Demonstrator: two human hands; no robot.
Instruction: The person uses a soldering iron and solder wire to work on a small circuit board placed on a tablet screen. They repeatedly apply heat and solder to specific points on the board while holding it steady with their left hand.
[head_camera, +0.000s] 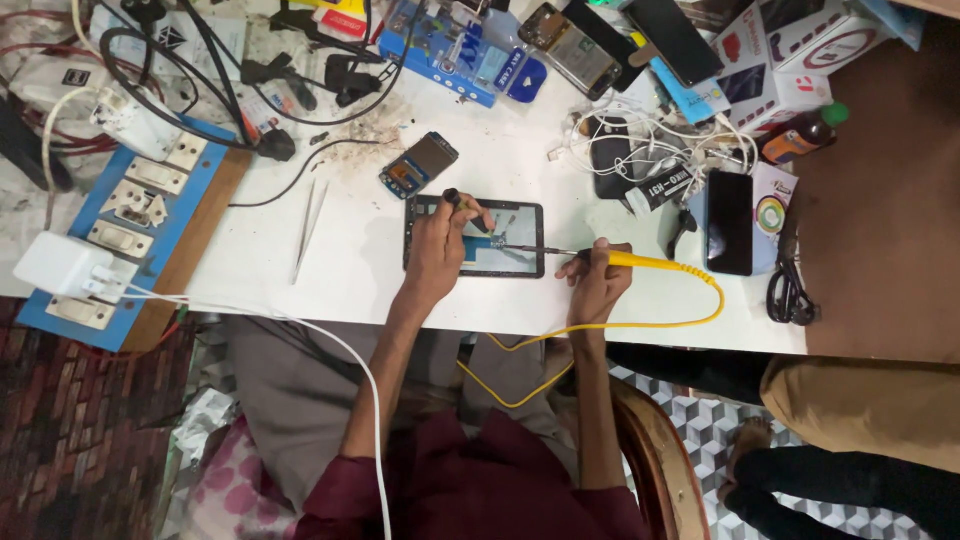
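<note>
A: Starting at the left edge of the white counter (360, 250), what lies there?

B: A blue wooden switchboard with white sockets (130, 215), a white plug-in charger block (60, 265) on its lower corner, and black cables looping above it. Just right of the board lies a pair of thin metal tweezers (308, 228), well apart from both hands.

A: And nearer the middle?

B: A small blue-and-brown phone circuit module (420, 165) lies flat, just above the black rectangular opened phone frame (474, 237). That frame lies flat near the counter's front edge, straight ahead of the person.

A: What is the left hand doing?

B: The left hand (440, 245) rests on the frame's left half, fingers curled around a small black-tipped tool (462, 205), pinching it over the frame's inside.

A: And the right hand?

B: The right hand (597, 275) sits just right of the frame, fingers pressed around the yellow-handled soldering iron (640, 261). Its thin dark tip reaches left onto the frame's middle, close to the left hand's fingertips. A yellow cord loops from the handle off the counter's front edge.

A: Further right?

B: A tangle of white cables (640, 135), then a black phone lying screen up (729, 222), and a brown bottle with a green cap (805, 132) near the far right.
</note>
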